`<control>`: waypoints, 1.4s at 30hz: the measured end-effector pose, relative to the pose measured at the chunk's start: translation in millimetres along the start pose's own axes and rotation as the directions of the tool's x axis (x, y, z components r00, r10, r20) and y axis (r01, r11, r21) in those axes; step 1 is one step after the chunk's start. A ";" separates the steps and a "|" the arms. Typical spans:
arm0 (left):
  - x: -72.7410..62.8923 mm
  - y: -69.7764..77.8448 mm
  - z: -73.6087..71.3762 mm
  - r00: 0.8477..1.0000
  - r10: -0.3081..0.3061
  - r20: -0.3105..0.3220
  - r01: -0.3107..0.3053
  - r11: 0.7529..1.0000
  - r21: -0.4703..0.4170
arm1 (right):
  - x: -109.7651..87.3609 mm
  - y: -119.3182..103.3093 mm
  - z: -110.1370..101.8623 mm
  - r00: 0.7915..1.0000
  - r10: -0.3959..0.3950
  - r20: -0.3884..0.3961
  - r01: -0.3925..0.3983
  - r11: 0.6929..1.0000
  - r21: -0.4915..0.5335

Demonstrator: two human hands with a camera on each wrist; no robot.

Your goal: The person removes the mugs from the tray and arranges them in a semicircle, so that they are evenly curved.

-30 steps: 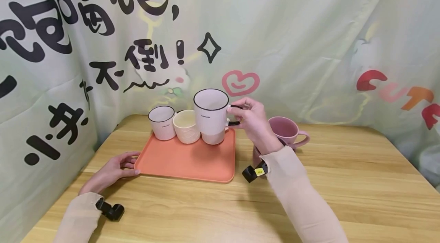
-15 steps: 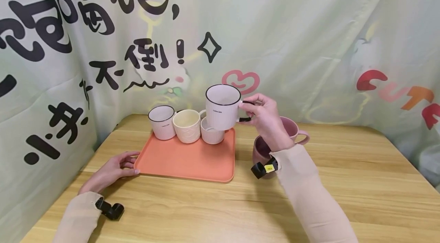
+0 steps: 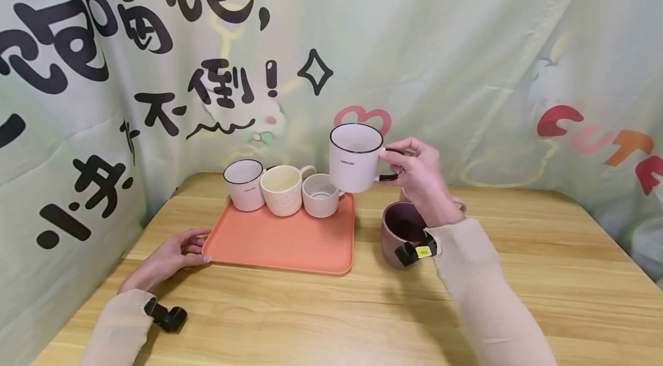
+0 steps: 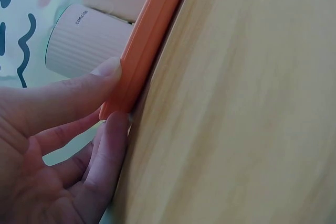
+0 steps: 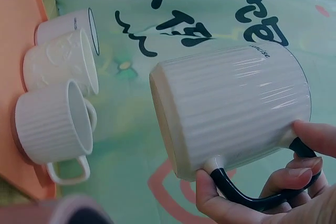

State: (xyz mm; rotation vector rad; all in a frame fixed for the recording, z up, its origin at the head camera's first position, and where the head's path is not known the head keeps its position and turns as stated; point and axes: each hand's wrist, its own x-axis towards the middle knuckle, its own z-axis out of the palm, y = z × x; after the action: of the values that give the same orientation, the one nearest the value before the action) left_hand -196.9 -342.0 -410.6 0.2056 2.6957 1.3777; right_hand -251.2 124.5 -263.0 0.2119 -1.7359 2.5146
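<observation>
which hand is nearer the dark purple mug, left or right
Right. In the head view the right hand appears just above the dark purple mug, gripping a white mug by its handle; the left hand is farther off, across the orange tray, pinching its left edge.

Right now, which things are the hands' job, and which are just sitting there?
Probably in the job:
black-handled mug, up in the right hand
orange tray, pinched by the left hand
cream mug, small mug and other black-rimmed mug, on the tray

Probably just there:
purple mug, on the table
pink mug, mostly hidden
printed curtain
</observation>
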 end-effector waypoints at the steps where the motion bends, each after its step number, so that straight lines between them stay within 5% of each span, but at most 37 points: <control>1: -0.1 -0.4 0.1 1.000 0.003 0.000 -0.003 1.000 -0.001 | 0.1 -0.6 -1.1 1.000 -0.005 -0.005 0.005 1.000 0.004; 22: -1.4 1.3 2.4 1.000 0.015 0.008 -0.015 1.000 -0.020 | 2.4 -16.8 -32.7 0.986 -0.106 -0.127 0.115 0.991 0.065; 42: -1.1 1.3 1.5 1.000 0.018 0.008 -0.018 1.000 -0.021 | 0.8 -33.9 -73.9 0.993 -0.083 -0.089 0.092 0.990 0.105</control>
State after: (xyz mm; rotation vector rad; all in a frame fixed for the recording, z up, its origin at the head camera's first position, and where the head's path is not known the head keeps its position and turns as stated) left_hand -195.5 -340.2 -410.4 0.2342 2.6782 1.4061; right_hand -252.3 205.7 -257.4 0.1813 -1.5263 2.5180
